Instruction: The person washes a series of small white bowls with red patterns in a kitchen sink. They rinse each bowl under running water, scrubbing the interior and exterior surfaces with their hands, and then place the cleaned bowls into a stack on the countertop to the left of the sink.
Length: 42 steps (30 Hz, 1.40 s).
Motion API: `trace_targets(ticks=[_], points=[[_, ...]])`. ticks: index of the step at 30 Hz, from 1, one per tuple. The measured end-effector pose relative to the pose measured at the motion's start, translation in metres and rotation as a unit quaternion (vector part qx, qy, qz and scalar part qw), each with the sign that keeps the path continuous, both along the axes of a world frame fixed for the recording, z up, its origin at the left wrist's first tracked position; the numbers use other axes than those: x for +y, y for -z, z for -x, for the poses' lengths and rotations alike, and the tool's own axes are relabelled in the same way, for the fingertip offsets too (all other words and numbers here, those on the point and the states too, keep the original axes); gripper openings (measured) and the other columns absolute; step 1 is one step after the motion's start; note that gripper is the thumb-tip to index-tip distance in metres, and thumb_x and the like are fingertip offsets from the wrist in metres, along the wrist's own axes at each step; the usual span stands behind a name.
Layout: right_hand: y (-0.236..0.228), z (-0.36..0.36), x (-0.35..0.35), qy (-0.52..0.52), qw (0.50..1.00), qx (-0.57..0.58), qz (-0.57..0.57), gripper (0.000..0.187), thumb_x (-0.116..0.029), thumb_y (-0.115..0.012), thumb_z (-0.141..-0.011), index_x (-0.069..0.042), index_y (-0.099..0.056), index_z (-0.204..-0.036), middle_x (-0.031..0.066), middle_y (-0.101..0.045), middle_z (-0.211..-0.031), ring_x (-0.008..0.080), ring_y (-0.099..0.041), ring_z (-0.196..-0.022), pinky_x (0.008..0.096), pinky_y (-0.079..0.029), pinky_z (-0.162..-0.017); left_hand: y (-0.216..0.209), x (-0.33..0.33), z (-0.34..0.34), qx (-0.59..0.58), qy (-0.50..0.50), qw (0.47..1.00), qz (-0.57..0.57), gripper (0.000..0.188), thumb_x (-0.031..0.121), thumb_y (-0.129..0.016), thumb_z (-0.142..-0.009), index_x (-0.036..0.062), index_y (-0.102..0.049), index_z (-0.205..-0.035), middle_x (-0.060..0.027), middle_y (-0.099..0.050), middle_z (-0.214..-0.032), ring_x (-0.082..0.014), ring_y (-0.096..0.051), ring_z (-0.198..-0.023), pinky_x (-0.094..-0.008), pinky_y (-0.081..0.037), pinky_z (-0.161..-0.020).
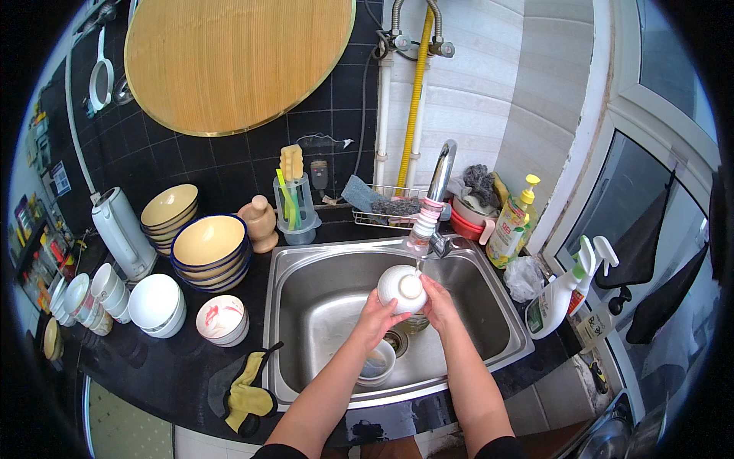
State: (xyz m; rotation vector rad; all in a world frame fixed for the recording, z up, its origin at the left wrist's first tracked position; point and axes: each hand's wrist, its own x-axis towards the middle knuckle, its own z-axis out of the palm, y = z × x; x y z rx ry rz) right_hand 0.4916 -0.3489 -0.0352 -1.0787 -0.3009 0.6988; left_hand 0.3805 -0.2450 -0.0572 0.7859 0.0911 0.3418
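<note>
Between both hands I hold a small white bowl [403, 288], its foot ring turned up toward me, under the faucet [440, 180]. My left hand [375, 317] grips the bowl's left and lower rim. On its right side the fingers of my right hand [437, 302] are closed around the edge. A thin stream of water seems to run from the faucet's pink and white spout onto the bowl. Below, in the steel sink [306, 306], another white bowl [378, 366] stands near the drain [396, 344], partly hidden by my left forearm.
Stacked yellow bowls [210, 249], white bowls [157, 302] and a patterned bowl [222, 317] stand left of the sink. A yellow-black cloth [251, 390] lies near the front edge. Right of the sink are a soap bottle [511, 226] and a spray bottle [558, 298]. A wire rack [390, 218] sits behind.
</note>
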Motion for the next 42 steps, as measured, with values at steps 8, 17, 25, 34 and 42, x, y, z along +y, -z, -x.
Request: trace_targets(ticks=[8, 17, 25, 34, 42], points=[[0.003, -0.001, 0.000, -0.016, 0.999, -0.023, 0.040, 0.034, -0.032, -0.063, -0.077, -0.006, -0.054, -0.096, 0.0033, -0.060, -0.091, 0.0136, -0.058, -0.082, 0.0281, -0.047, -0.072, 0.000, -0.002, -0.001, 0.075, -0.034, 0.995, -0.057, 0.073, 0.013, -0.058, -0.081, 0.0189, -0.010, -0.136, -0.0096, -0.036, -0.126, -0.0239, -0.044, -0.110, -0.0383, -0.047, -0.079], [0.009, -0.009, 0.003, 0.100, 0.993, 0.022, 0.061, 0.041, -0.040, -0.058, -0.079, -0.002, -0.058, -0.095, 0.0058, -0.061, -0.085, 0.0137, -0.057, -0.075, 0.0270, -0.045, -0.066, 0.010, -0.010, -0.008, 0.020, -0.200, 0.845, -0.496, 0.065, 0.014, -0.057, -0.080, 0.0168, -0.021, -0.135, -0.0172, -0.026, -0.134, -0.0311, -0.032, -0.121, -0.0389, -0.031, -0.097], [0.023, -0.011, 0.007, 0.119, 0.992, -0.026, 0.025, 0.036, -0.036, -0.053, -0.084, -0.001, -0.057, -0.088, 0.0051, -0.060, -0.084, 0.0114, -0.056, -0.073, 0.0249, -0.044, -0.067, 0.015, -0.013, -0.011, 0.065, -0.238, 0.848, -0.470, 0.046, 0.007, -0.048, -0.085, 0.0123, -0.036, -0.129, -0.0147, -0.028, -0.134, -0.0240, -0.046, -0.107, -0.0306, -0.042, -0.083], [0.024, 0.001, 0.009, 0.072, 0.941, -0.323, 0.075, 0.022, -0.025, -0.052, -0.085, -0.004, -0.059, -0.087, 0.0041, -0.060, -0.077, 0.0121, -0.054, -0.067, 0.0253, -0.043, -0.063, -0.004, -0.006, -0.004, 0.166, -0.096, 0.974, -0.123, 0.054, 0.031, -0.057, -0.082, -0.0015, -0.039, -0.121, -0.0122, -0.053, -0.103, -0.0188, -0.058, -0.077, -0.0296, -0.052, -0.062], [-0.013, 0.039, 0.000, -0.121, 0.658, -0.663, 0.335, 0.023, -0.024, -0.060, -0.074, -0.011, -0.064, -0.092, 0.0135, -0.062, -0.085, 0.0260, -0.060, -0.077, 0.0341, -0.047, -0.067, 0.022, 0.013, -0.003, 0.152, -0.127, 0.980, 0.008, 0.050, 0.017, -0.053, -0.074, -0.0037, -0.031, -0.114, -0.0189, -0.049, -0.103, -0.0267, -0.057, -0.084, -0.0365, -0.053, -0.069]])
